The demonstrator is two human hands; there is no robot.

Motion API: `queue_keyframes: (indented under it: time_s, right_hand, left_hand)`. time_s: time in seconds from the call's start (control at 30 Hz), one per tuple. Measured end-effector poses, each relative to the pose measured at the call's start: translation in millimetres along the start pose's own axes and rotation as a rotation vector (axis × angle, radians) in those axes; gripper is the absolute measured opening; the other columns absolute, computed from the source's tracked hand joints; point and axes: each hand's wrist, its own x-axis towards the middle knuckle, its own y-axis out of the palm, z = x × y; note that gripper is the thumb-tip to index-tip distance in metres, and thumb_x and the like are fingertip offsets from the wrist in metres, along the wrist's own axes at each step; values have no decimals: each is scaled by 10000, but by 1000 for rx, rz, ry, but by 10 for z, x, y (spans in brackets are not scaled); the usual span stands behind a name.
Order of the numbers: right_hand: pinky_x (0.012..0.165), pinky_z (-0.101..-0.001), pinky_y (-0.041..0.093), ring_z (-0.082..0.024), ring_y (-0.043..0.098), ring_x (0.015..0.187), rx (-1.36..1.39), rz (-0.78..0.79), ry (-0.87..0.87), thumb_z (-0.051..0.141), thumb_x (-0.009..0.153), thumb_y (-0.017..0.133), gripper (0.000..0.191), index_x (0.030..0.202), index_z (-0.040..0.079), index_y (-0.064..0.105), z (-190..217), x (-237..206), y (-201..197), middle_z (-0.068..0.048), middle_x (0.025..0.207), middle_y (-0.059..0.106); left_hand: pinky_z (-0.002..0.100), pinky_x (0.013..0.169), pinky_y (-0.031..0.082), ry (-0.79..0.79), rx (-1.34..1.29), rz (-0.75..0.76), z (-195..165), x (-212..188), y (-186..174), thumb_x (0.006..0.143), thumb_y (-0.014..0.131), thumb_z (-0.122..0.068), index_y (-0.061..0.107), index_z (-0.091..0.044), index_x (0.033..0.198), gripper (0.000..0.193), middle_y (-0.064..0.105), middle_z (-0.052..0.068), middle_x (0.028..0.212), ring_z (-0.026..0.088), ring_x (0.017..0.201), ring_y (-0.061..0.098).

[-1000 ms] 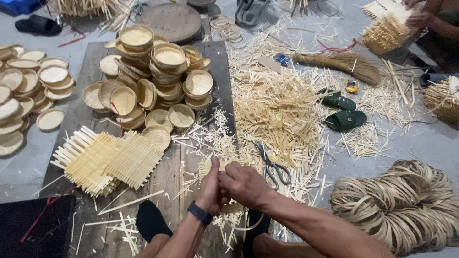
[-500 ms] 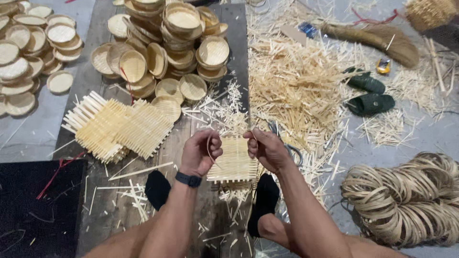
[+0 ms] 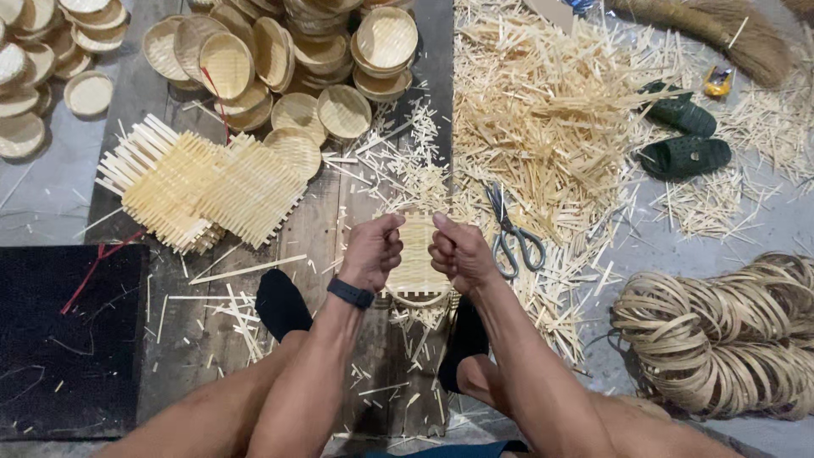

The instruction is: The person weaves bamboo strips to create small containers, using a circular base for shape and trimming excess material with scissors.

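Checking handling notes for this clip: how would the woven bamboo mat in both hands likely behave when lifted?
The woven mat is probably light, being thin strips. It likely flexes rather than flops, since left hand and right hand pinch its upper edge and it keeps its shape. Loose strip ends may snag or fray.

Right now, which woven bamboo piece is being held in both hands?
The small woven square between left hand and right hand; the other mats lie stacked, untouched.

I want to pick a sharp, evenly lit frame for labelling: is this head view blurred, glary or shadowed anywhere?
Head view: sharp overall; the weave of the woven mat between the left hand and right hand reads clearly. Lighting is soft and even, with no glare. Shadows are faint, mostly under the legs. The black mat is dark and shows little detail.
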Motion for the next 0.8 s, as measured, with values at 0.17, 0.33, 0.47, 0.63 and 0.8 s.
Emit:
queue_keyframes:
  time_s: [0.17, 0.33, 0.47, 0.63, 0.8]
  right_hand:
    - [358, -230, 235, -61, 299, 412, 35, -45, -40, 403, 993, 672, 469, 637, 157, 492, -130, 44, -26, 72, 510, 349]
    - [559, -220, 508, -86, 587, 592, -337, -126, -139, 375, 979, 616, 379, 942, 26, 760, 16, 31, -295, 1, 678, 631]
    - [583, -272, 566, -107, 654, 669, -560, -87, -109, 181, 876, 775, 224, 1015, 8, 743, 15, 36, -517, -39, 794, 713]
    - [569, -281, 559, -118, 655, 650, -675, -333, -116, 139, 915, 759, 173, 1009, -6, 757, -232, 161, -699, -60, 775, 723]
    - [580, -266, 558, -128, 691, 606, -906, -560, -205, 147, 865, 769, 170, 947, -2, 780, -418, 229, -742, -80, 723, 749]
  left_hand:
    - [223, 342, 205, -24, -86, 9, 46, 69, -58, 928, 675, -139, 565, -111, 761, 202, 496, -35, 586, 59, 401, 329]
    - [224, 363, 262, -22, -146, 35, 27, 162, -229, 953, 696, -205, 564, -84, 767, 258, 422, -54, 556, 58, 422, 339]
    - [223, 374, 274, -10, -124, -51, 117, 253, -373, 954, 720, -262, 596, -49, 787, 298, 416, -51, 548, 62, 435, 355]
    - [231, 419, 390, 177, 158, -212, 373, 315, -469, 901, 763, -282, 674, -68, 924, 233, 528, -40, 636, 64, 505, 464]
    - [256, 537, 574, 308, 353, -244, 527, 385, -542, 915, 714, -351, 719, -9, 1024, 360, 704, 31, 809, 95, 654, 642]
